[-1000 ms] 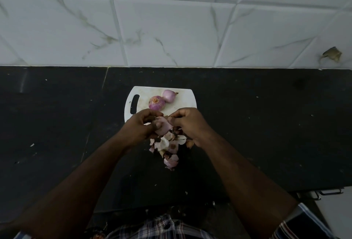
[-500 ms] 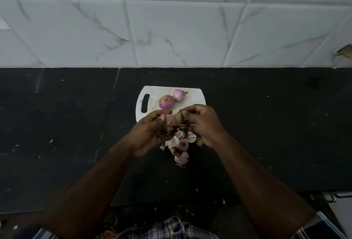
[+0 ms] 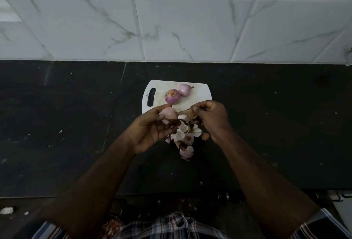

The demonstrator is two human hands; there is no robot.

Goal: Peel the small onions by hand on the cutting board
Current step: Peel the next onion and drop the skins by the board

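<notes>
Left hand (image 3: 150, 126) curled in a narrow grip around a small pale pink onion (image 3: 168, 113), thumb and fingertips pressed to its sides, held above the near edge of the white plastic cutting board (image 3: 200, 96). Right hand (image 3: 211, 116) pinched shut on a brown strip of dry onion skin (image 3: 185, 113), drawn taut sideways from the held bulb, so the two grips stand just apart with the strip bridging them. Beyond the grips, on the board: two small purple onions (image 3: 177, 94) touching each other, one root end up, the other lying with its dry tip toward the board's far right corner. Slot handle at the board's left end, well left of the left grip, bare white surface around it. Directly beneath and nearer than both grips, a loose heap of pink and white onion peels (image 3: 185, 139) spilling off the board's near edge onto the black stone bench (image 3: 66, 124). Wide bare room on the bench to either side of the forearms, only small pale flecks scattered there. Behind the board, a short strip of bench, then the white marbled tile wall (image 3: 171, 19). Near edge of the bench below the elbows, with a checked shirt (image 3: 171, 225) under it.
</notes>
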